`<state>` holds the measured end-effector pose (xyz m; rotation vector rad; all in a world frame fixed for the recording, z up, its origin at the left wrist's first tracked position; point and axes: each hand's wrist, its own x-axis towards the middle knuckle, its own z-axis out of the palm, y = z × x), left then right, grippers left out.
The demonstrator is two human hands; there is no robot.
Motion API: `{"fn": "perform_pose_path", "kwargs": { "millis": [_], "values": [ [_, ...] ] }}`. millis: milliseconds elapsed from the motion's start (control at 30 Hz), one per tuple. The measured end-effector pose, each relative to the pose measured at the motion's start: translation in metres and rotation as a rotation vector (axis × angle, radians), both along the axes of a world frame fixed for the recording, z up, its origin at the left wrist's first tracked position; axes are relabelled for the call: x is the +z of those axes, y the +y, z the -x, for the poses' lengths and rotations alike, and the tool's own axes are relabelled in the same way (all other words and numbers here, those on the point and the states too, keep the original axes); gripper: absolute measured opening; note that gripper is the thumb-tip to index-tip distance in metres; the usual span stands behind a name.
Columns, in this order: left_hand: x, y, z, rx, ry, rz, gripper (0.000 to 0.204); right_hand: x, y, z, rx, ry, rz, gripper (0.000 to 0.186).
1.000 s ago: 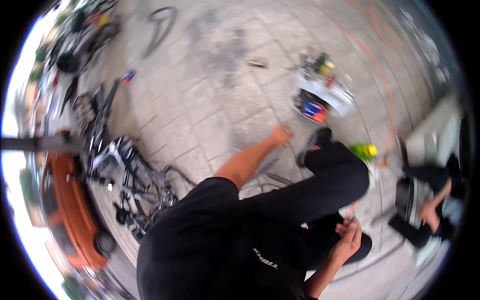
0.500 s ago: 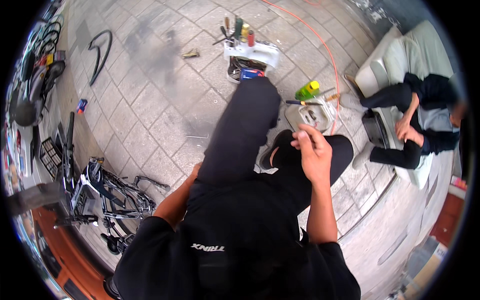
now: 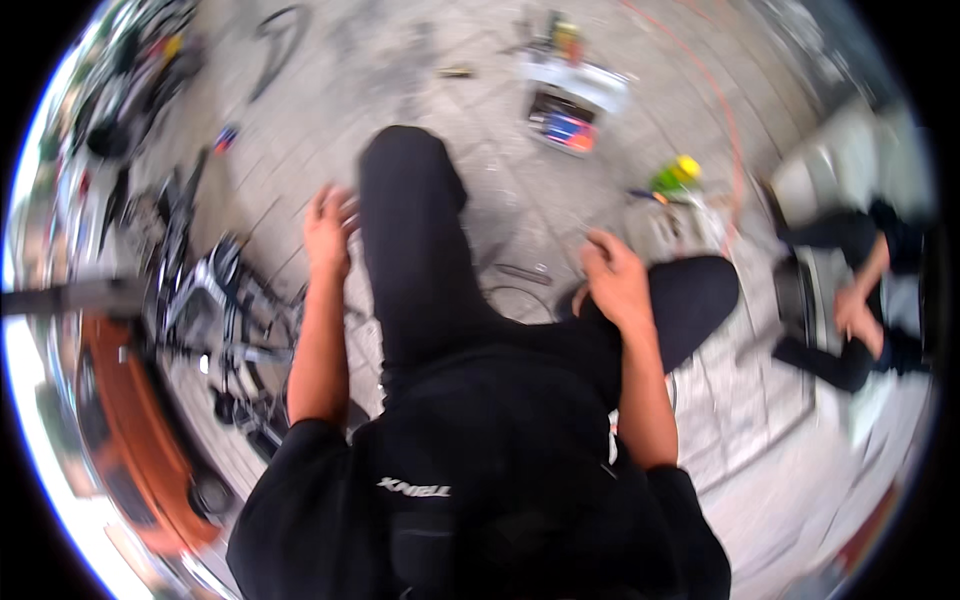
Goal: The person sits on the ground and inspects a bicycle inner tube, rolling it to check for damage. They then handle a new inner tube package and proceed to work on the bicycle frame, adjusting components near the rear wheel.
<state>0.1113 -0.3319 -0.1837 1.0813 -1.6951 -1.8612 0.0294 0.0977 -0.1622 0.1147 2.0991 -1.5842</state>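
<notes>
My left hand [image 3: 328,230] hangs beside my left knee, its fingers spread, and holds nothing I can see. Over my right thigh, my right hand [image 3: 617,280] has its fingers loosely bent and blurred; no held thing shows. On the paving between my legs lie a thin dark bar-shaped piece [image 3: 524,273] and part of a dark loop [image 3: 520,298]. Past my right hand stands a pale tray [image 3: 660,228] with small parts in it. A green bottle with a yellow cap [image 3: 676,176] is at its far side.
A white tool box [image 3: 608,88] holding bottles and tools stands ahead. A bicycle [image 3: 225,290] lies on the left near an orange car [image 3: 125,420]. An orange hose [image 3: 722,95] crosses the paving. At the right, a seated person [image 3: 862,300] has hands together.
My left hand has come out from beside my leg, with its fingers spread. My right hand has dropped lower toward my thigh. My view has shifted, and the surroundings are blurred.
</notes>
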Motion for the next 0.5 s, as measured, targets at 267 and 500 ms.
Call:
{"fn": "perform_pose_path", "kwargs": {
  "millis": [267, 500],
  "values": [
    [0.008, 0.013, -0.057, 0.193, 0.097, 0.145, 0.051, -0.025, -0.076, -0.006, 0.323, -0.089, 0.005, 0.041],
    [-0.06, 0.08, -0.191, 0.281, -0.154, -0.284, 0.056, 0.007, -0.149, -0.01, 0.766, 0.102, -0.134, 0.039]
  ]
}}
